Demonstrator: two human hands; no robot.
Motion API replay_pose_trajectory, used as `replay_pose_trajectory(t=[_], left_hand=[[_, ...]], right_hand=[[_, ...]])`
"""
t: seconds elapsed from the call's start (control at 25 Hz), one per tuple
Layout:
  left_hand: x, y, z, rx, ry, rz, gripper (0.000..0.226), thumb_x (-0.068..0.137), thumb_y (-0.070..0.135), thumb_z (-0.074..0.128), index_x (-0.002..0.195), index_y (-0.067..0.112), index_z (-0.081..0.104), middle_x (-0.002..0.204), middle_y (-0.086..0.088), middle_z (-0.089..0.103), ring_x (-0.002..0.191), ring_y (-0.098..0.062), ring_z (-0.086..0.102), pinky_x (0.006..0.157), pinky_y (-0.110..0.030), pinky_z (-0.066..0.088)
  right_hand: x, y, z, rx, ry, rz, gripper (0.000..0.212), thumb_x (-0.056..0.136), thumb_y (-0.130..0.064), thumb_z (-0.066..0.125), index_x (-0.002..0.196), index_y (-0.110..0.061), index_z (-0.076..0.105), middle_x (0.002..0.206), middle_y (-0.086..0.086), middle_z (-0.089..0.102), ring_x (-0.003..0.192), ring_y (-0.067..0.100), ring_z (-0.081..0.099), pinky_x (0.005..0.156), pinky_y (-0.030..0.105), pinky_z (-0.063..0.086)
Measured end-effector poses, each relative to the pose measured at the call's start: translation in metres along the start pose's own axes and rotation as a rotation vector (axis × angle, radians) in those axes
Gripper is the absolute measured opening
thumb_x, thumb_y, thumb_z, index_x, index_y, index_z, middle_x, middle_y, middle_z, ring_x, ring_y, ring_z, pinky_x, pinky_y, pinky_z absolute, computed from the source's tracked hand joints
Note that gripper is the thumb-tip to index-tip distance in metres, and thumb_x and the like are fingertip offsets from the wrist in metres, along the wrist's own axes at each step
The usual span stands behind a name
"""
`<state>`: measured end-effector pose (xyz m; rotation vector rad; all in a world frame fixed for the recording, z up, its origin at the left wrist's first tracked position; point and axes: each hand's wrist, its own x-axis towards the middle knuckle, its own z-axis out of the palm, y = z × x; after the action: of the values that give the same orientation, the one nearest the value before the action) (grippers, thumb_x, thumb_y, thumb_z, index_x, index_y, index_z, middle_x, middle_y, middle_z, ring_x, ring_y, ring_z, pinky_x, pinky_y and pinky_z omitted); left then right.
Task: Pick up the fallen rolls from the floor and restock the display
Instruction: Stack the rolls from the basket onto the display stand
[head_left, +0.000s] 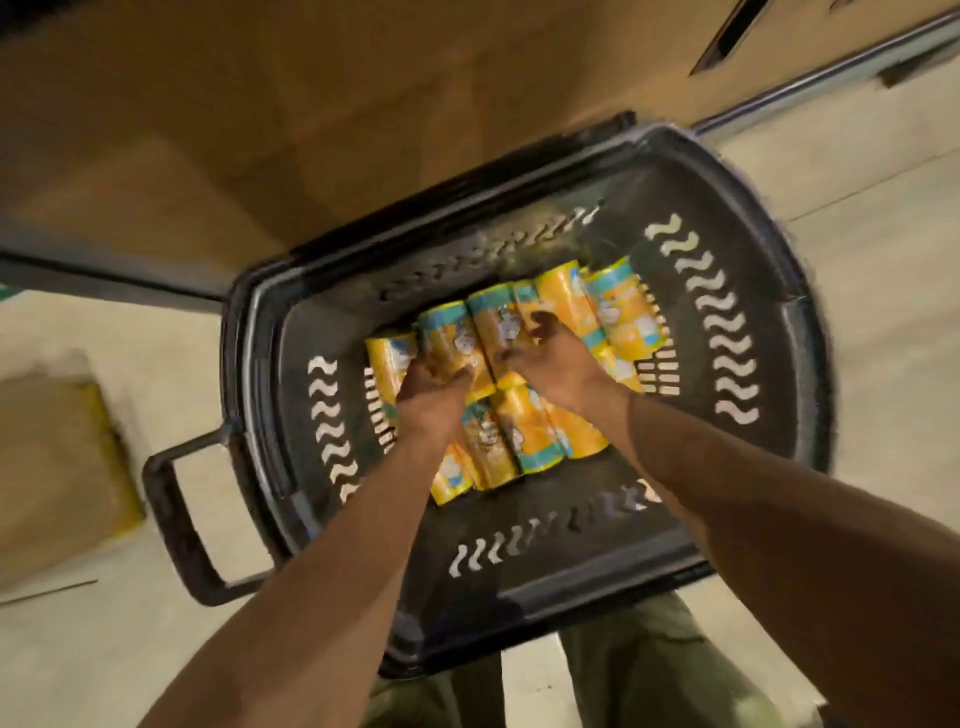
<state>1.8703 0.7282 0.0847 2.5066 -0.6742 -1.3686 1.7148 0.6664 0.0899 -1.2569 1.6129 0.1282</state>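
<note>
Several yellow and teal rolls (618, 306) lie side by side in the bottom of a black plastic basket (748, 322) on the floor. Both my arms reach down into it. My left hand (431, 395) grips a roll (447, 338) near the left of the pile, fingers curled round it. My right hand (550, 358) lies on the middle rolls with its fingers curled over one roll (498, 325). More rolls (524, 431) lie between and below my wrists. The picture is blurred by motion.
A brown cardboard display wall (260, 130) stands behind the basket. The basket's black handle (176, 519) sticks out to the left. A flat cardboard piece (57, 457) lies on the pale floor at left. My olive trouser legs (649, 670) show below the basket.
</note>
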Motion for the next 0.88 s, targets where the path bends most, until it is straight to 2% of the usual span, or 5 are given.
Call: replay_pose_trajectory(t=[0.08,0.32,0.52,0.68,0.88], left_hand=[[0.025,-0.005,0.016,-0.057,0.046,0.004,0.088,0.065,0.076,0.07,0.132,0.019,0.062,0.13,-0.004,0.069,0.12,-0.028,0.064,0.1,-0.041,0.052],[0.028,-0.008,0.01,-0.168,0.055,-0.061,0.066,0.062,0.055,0.088,0.115,0.02,0.071,0.108,0.0,0.076,0.099,-0.024,0.072,0.088,-0.041,0.059],[-0.083,0.004,-0.065,-0.453,-0.058,-0.072,0.044,0.074,0.026,0.091,0.11,0.025,0.066,0.1,0.002,0.077,0.085,-0.014,0.076,0.075,-0.034,0.061],[-0.197,0.03,-0.148,-0.548,-0.072,-0.034,0.04,0.078,0.012,0.087,0.111,0.021,0.067,0.103,0.0,0.078,0.087,-0.012,0.076,0.07,-0.032,0.06],[-0.34,0.065,-0.259,-0.616,-0.062,0.002,0.051,0.078,0.001,0.085,0.122,0.006,0.06,0.109,-0.008,0.075,0.085,-0.01,0.075,0.067,-0.028,0.061]], right_hand=[[0.024,0.001,0.022,0.058,0.045,-0.009,0.073,0.063,-0.052,0.082,0.121,-0.016,0.057,0.129,0.015,0.058,0.116,0.034,0.062,0.101,0.047,0.052],[0.025,0.007,0.017,0.129,0.052,0.055,0.058,0.079,-0.033,0.086,0.126,-0.009,0.061,0.115,0.002,0.064,0.1,0.019,0.061,0.085,0.028,0.052],[-0.083,0.003,-0.02,0.248,0.053,0.087,0.103,0.052,-0.072,0.073,0.139,-0.02,0.056,0.126,-0.002,0.069,0.114,0.019,0.066,0.099,0.039,0.055],[-0.198,-0.03,-0.065,0.351,0.084,0.127,0.096,0.051,-0.073,0.077,0.133,-0.027,0.057,0.116,-0.005,0.073,0.104,0.017,0.07,0.09,0.038,0.059],[-0.37,-0.136,-0.134,0.415,0.145,0.059,0.07,0.077,-0.034,0.089,0.136,-0.021,0.053,0.118,-0.001,0.065,0.104,0.016,0.064,0.086,0.032,0.053]])
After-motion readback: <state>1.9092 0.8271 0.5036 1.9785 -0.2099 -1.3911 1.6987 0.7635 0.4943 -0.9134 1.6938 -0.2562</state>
